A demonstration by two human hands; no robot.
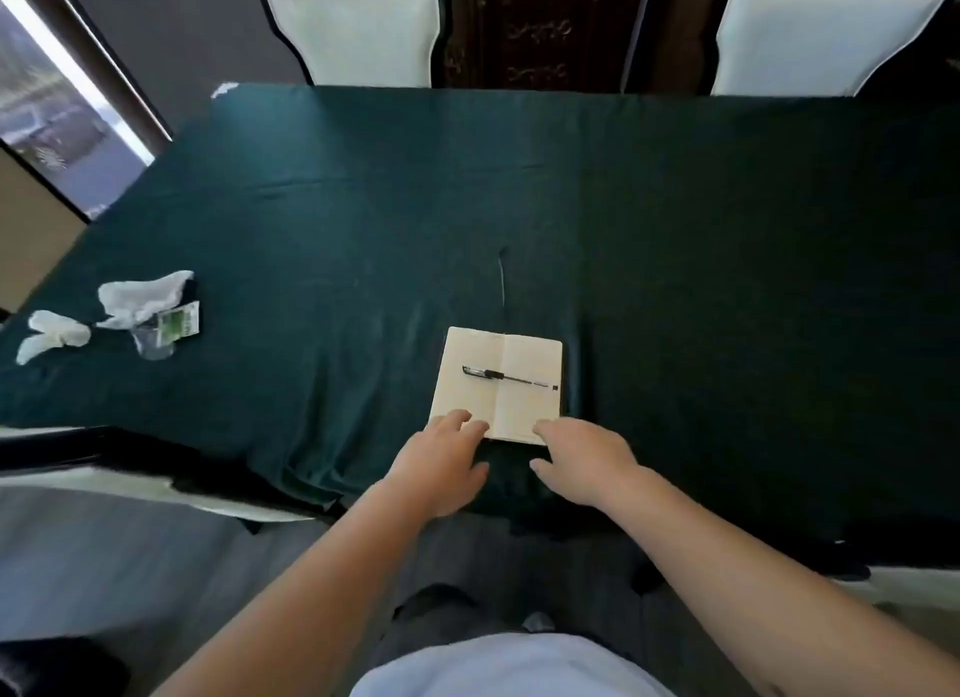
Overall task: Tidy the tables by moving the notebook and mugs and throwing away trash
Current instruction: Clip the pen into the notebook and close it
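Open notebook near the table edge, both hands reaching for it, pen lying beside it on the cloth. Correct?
Not quite. The pen lies on the open notebook, across its pages, not beside it on the cloth. The head view shows this. The left hand and right hand do reach for it.

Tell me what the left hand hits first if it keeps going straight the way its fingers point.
The left hand points up-table at the open notebook; its fingertips already reach the near-left corner. Going straight on, it would probably slide over the left page and meet the capped end of the pen, though its height above the page is unclear.
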